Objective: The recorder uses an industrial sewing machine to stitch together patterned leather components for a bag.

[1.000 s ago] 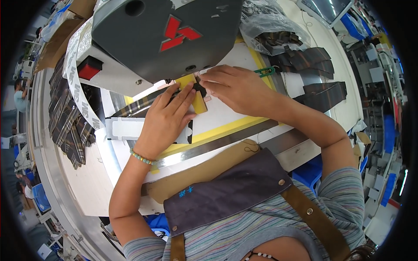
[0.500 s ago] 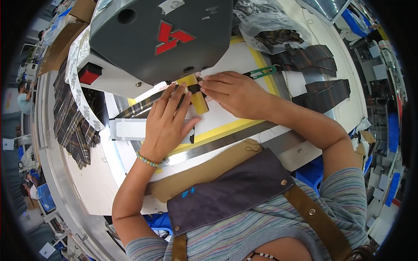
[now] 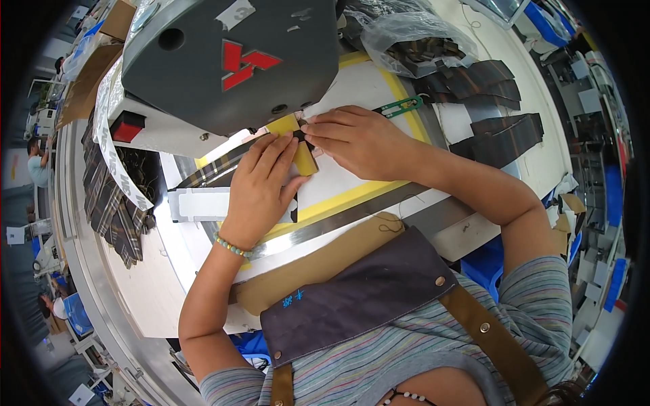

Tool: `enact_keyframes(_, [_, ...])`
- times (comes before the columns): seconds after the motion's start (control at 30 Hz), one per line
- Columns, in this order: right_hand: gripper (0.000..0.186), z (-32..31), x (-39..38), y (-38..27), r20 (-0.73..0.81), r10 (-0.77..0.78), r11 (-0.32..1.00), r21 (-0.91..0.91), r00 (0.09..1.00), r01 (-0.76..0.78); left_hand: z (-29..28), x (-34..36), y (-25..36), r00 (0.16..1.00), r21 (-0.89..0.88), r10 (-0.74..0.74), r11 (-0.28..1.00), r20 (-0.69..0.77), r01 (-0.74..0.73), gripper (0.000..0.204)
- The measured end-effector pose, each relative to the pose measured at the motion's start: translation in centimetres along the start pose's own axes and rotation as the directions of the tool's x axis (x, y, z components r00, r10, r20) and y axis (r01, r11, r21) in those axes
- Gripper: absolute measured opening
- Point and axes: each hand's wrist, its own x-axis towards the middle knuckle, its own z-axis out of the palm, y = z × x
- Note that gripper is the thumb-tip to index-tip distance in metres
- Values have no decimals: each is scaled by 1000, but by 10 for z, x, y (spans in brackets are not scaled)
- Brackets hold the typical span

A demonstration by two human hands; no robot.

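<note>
Under the head of a dark grey sewing machine, a strip of dark plaid fabric runs in from the left to a small yellow plate. My left hand lies over the strip, fingers stretched out and fingertips pressing at the plate; its thumb stands apart. On the plate's other side, my right hand has its fingers drawn together on the strip's dark end. The fingers partly hide the fabric there, and the needle area is covered by the machine head. Green thread snips lie beyond my right hand.
Plaid fabric strips hang in a heap at the left. More dark pieces lie at the right, below a clear plastic bag of fabric. A white block sits beside my left wrist. Yellow tape edges the work surface.
The view has shifted slightly, so the machine head appears farther left. My left fingers have come closer together and nearer to my right fingertips. The right hand keeps its place at the strip.
</note>
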Motion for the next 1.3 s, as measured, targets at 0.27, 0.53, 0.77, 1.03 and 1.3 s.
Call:
enact_keyframes(0.27, [46, -1, 7, 19, 3, 188, 980, -61, 982, -187, 0, 10, -9, 997, 143, 67, 987, 32, -71, 56])
enact_keyframes(0.53, [37, 2, 10, 34, -19, 140, 981, -129, 990, -142, 9, 21, -23, 996, 181, 72, 980, 46, -80, 59])
enact_keyframes(0.77, [38, -1, 13, 36, 0, 148, 983, -114, 989, -147, 8, 22, -26, 997, 164, 63, 984, 33, -68, 56])
enact_keyframes(1.03, [39, -9, 17, 45, 108, 151, 986, -86, 983, -142, 9, 22, -29, 995, 125, -15, 992, 100, 3, 56])
enact_keyframes(1.3, [40, -15, 10, 33, 133, 139, 988, -93, 981, -127, 4, 19, -18, 995, 137, 84, 986, 60, -91, 57])
